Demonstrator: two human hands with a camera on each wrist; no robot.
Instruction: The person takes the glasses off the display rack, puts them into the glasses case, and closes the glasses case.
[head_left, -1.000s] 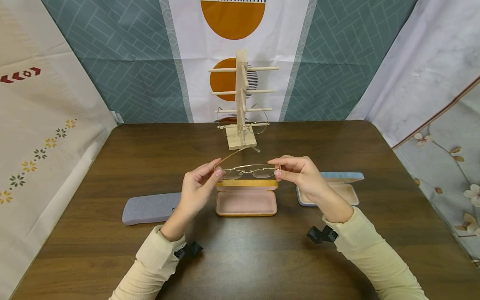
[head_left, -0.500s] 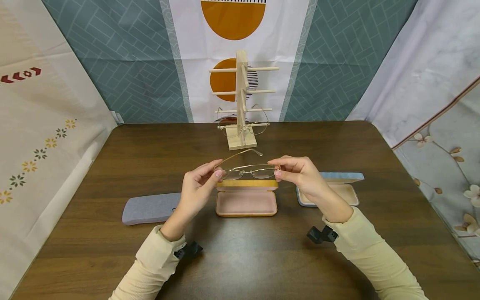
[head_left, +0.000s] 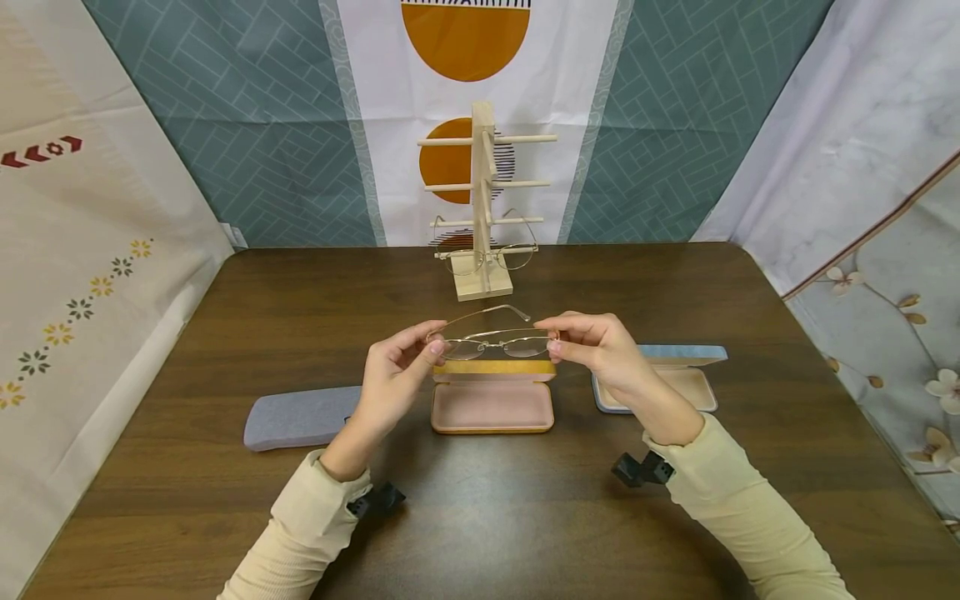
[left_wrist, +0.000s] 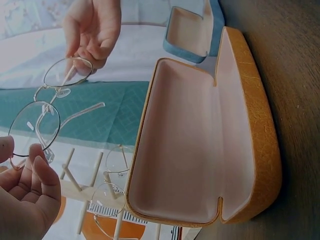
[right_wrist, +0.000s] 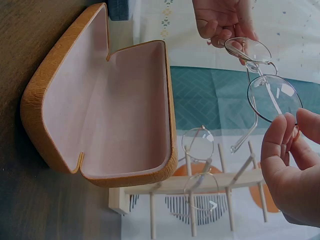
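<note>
Both hands hold a pair of thin gold-rimmed glasses (head_left: 527, 347) in the air, over the back of an open mustard-yellow glasses case (head_left: 492, 407) with a pink lining. My left hand (head_left: 396, 367) pinches one end of the frame by the hinge; my right hand (head_left: 611, 358) pinches the other end. One temple (head_left: 522, 313) slants inward from the left-hand side, its tip pointing right. The other temple lies folded across behind the lenses. In the left wrist view the rims (left_wrist: 60, 120) show one behind the other, left of the case (left_wrist: 175, 140).
Behind stands a wooden glasses rack (head_left: 482, 183) with a second pair of glasses (head_left: 516, 256) on its lowest pegs. A closed grey-blue case (head_left: 300, 417) lies at left, partly behind the left wrist. An open light-blue case (head_left: 693, 387) sits at right, partly behind the right hand.
The slanted temple has swung inward; its tip has come toward the lenses and slightly right. Both hands keep their grip and stay nearly in place.
</note>
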